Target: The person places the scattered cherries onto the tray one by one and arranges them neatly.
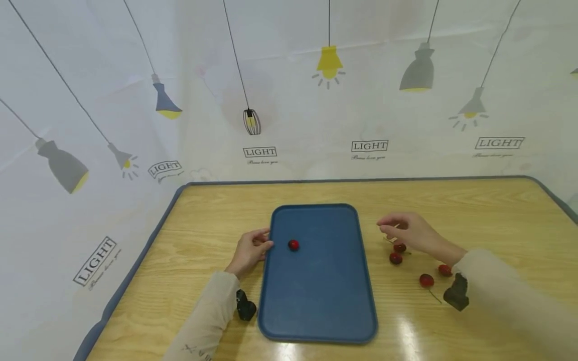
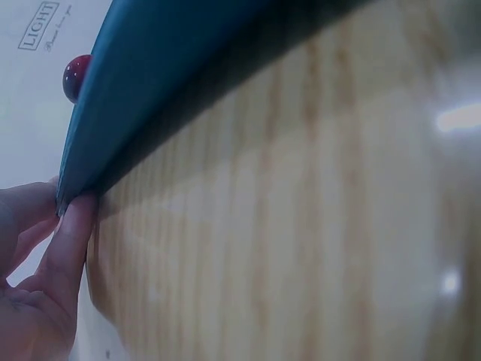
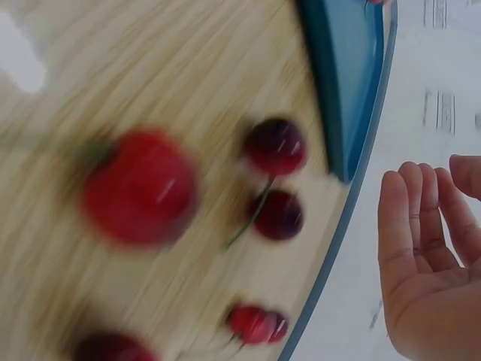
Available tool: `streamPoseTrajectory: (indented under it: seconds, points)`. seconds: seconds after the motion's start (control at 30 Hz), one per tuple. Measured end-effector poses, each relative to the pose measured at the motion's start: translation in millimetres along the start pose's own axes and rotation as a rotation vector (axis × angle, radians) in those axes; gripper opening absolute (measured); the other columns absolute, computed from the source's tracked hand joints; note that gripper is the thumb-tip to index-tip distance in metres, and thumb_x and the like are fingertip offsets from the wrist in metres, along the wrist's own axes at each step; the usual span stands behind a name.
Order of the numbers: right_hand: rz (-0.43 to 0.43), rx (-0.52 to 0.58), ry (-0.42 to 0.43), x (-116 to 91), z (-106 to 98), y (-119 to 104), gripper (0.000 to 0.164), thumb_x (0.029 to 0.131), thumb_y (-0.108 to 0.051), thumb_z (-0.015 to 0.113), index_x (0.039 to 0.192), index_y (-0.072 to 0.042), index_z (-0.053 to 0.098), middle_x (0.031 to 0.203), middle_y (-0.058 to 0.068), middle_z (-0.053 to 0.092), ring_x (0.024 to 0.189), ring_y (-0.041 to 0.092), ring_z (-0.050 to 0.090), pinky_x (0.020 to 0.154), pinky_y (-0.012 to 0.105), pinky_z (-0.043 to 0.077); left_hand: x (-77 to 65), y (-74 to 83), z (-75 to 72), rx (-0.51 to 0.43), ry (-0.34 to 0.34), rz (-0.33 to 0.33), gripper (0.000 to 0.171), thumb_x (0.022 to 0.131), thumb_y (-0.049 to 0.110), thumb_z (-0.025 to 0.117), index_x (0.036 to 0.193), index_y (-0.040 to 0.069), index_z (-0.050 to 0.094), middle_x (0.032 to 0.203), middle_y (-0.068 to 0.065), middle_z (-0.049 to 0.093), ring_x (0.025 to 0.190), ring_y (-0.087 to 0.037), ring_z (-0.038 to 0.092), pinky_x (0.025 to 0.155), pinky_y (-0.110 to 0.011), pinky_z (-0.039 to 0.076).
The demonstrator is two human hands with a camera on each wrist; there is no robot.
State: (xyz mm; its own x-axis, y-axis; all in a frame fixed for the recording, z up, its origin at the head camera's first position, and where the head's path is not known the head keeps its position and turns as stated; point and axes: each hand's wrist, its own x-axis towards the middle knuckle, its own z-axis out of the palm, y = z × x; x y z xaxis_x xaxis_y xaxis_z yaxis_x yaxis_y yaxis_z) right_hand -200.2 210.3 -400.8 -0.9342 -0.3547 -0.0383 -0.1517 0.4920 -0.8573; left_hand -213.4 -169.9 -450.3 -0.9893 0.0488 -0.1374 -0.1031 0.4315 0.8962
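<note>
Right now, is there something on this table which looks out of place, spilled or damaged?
Nothing stands out as odd, spilled or damaged. One cherry rests on the blue tray; the other cherries lie loose on the wooden table to its right.

In the right wrist view, the 2 nearest cherries [image 3: 141, 188] are blurred (1 cut off below).

On our table [image 1: 203, 220] lies a tray [image 1: 318, 291], with one cherry [image 1: 293, 245] towards its far left. We find other cherries [image 1: 426, 280] right of it.
</note>
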Motion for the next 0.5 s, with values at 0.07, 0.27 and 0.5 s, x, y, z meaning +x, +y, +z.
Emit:
streamPoseTrajectory:
  seconds: [0.07, 0.27, 0.5]
  points:
    - [0.023, -0.01, 0.018, -6.1, -7.6, 4.6, 0.042, 0.09, -0.027, 0.053, 0.116, 0.006, 0.052, 0.103, 0.023, 0.056, 0.085, 0.031, 0.057, 0.067, 0.033, 0.051, -0.1, -0.2, -0.1, -0.002, 0.0, 0.002, 0.04, 0.082, 0.003, 0.061, 0.122, 0.005, 0.054, 0.094, -0.011, 0.055, 0.075, -0.016, 0.056, 0.056, -0.029, 0.051]
    - [0.06, -0.01, 0.065, -21.8, -24.5, 15.6, 0.043, 0.091, -0.024, 0.051, 0.117, 0.009, 0.05, 0.098, 0.023, 0.056, 0.08, 0.025, 0.058, 0.067, 0.031, 0.051, 0.6, -0.5, -0.2, 0.009, -0.004, 0.006, 0.04, 0.083, 0.003, 0.061, 0.122, 0.005, 0.054, 0.095, -0.012, 0.055, 0.075, -0.015, 0.056, 0.056, -0.028, 0.051]
    - [0.069, -0.112, 0.121, -30.9, -32.5, 37.2, 0.038, 0.091, -0.023, 0.052, 0.112, 0.008, 0.054, 0.099, 0.021, 0.059, 0.072, 0.017, 0.059, 0.057, 0.03, 0.049, 0.7, -1.9, -1.9, 0.012, -0.005, 0.012, 0.041, 0.083, 0.004, 0.061, 0.123, 0.005, 0.053, 0.096, -0.013, 0.055, 0.075, -0.017, 0.056, 0.056, -0.028, 0.051]
